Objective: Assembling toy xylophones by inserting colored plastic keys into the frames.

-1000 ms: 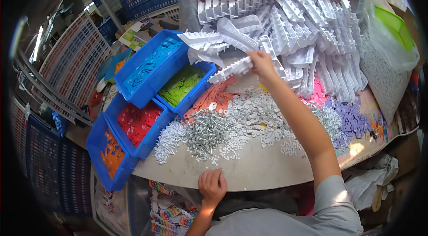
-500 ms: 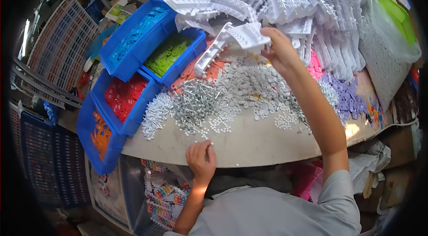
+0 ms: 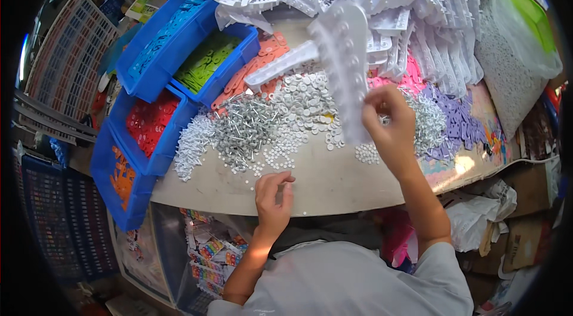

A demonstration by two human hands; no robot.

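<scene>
My right hand (image 3: 391, 125) grips the lower right edge of a white plastic strip (image 3: 345, 47), which stands steeply over the table and is slightly blurred. Studs or holes run along it. Behind its left side a second white ridged piece (image 3: 283, 66) slants down to the left; I cannot tell whether the two are joined. Near the table's front edge is my left hand (image 3: 273, 199), its fingers curled and thumb close to the forefinger. Anything between those fingertips is too small to make out. Small white discs (image 3: 271, 164) lie just beyond it.
Silver pins (image 3: 245, 134) and white round caps (image 3: 304, 98) are heaped mid-table. Blue bins (image 3: 140, 167) of coloured pieces stand left. White strips (image 3: 430, 11) are piled at the back. Purple pieces (image 3: 456, 128) and a clear bag (image 3: 507, 77) are at the right.
My right hand has come nearer and lower, turning the white strip from nearly level to upright. The left hand has shifted slightly, its fingers still curled.
</scene>
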